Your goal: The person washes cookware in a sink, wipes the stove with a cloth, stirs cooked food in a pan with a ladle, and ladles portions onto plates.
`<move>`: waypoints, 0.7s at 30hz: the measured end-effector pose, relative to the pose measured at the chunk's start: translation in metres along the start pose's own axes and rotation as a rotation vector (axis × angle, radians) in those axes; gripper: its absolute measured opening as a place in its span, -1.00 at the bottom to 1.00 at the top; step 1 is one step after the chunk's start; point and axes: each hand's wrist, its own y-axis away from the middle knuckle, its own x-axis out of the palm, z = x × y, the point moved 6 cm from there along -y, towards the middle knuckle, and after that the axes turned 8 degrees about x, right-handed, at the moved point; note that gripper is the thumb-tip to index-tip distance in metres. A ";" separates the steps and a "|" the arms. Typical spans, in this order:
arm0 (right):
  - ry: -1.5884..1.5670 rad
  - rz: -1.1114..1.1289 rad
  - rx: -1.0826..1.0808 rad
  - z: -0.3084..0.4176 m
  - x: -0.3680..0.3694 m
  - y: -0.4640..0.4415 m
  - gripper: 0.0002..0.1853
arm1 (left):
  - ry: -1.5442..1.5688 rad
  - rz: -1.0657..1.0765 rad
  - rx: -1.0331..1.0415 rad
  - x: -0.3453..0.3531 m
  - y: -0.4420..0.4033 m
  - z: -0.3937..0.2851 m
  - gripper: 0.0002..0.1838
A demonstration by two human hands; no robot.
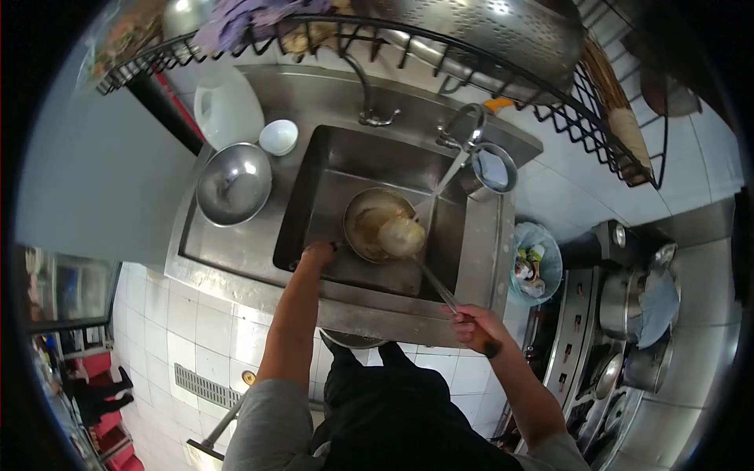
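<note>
The left hand (318, 253) is closed around the dark handle of a round pan (363, 235), which lies low in the steel sink (361, 153), just ahead of and to the right of that hand. The right hand (475, 326) grips the long handle of a ladle (401, 235) near its dark end, over the front edge of the sink; the handle slants forward and left, and its rounded head is over the right part of the pan. The pan's inside shows brownish patches; whether the ladle's head touches it cannot be told. Ahead of the left hand and to its left, on the steel surface (224, 294), are a wide metal bowl (234, 184), a small white bowl (279, 137) just beside it and a white jug (228, 110) behind. Ahead of both hands, a dark tap (366, 98) rises at the back of the sink, and a curved metal tap (471, 118) stands farther right, with a pale streak slanting from it toward the pan, either spout or water. Near that tap is a metal pot (475, 182) with something pale blue inside. Ahead of the right hand and to its right, beyond the surface, is a lined bin (552, 275) holding waste.
</note>
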 end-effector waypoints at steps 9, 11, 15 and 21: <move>0.726 -0.343 -0.139 0.046 -0.010 -0.004 -0.78 | 0.423 -0.875 0.382 -0.085 0.183 -0.055 -0.76; 1.251 -0.574 -0.317 0.056 -0.026 -0.019 -0.75 | 0.665 -0.931 0.310 -0.066 0.251 -0.058 -0.82; 1.968 -0.820 -0.554 0.073 0.003 -0.017 -0.44 | 0.690 -0.929 0.008 0.017 0.350 -0.041 -0.87; 2.219 -0.829 -0.554 0.079 -0.005 -0.022 -0.38 | 0.834 -0.631 -0.309 0.211 0.424 -0.002 -0.77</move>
